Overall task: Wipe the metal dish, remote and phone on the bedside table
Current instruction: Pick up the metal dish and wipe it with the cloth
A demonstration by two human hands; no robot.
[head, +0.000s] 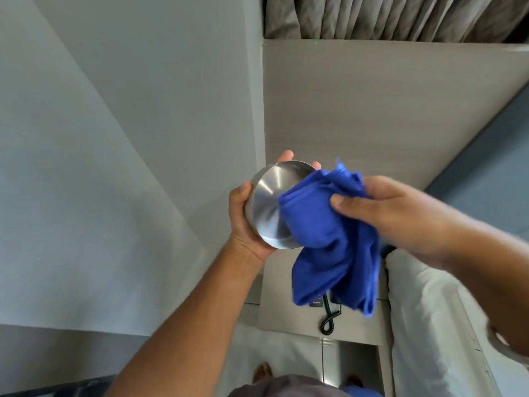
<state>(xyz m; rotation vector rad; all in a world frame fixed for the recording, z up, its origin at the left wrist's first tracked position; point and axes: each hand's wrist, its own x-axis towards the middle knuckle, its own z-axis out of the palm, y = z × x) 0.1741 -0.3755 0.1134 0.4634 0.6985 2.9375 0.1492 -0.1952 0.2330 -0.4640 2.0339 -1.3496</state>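
Bare feet (262, 372) are showing at the bottom edge, standing on the pale tiled floor (289, 353) in front of the bench (286, 310). Higher up, both forearms are reaching out over that bench. The left hand (246, 222) is gripping the metal dish (267, 204) by its rim, thumb on the near edge and fingertips curling over the far edge, and is holding it tilted in the air above the bench with its flat shiny face turned toward the person. The right hand (392, 213) is clamping a bunched blue cloth (329, 239), pressing it against the right part of the dish while the loose end is hanging down. Under the cloth, a black coiled cord (329, 319) is lying on the bench top, with a dark device (316, 302) beside it mostly hidden; I cannot tell what it is. A white bed (429, 310) is sitting just right of the bench. Farther back, a pale headboard panel (372, 96) is rising, with grey curtains (386, 15) beyond it.
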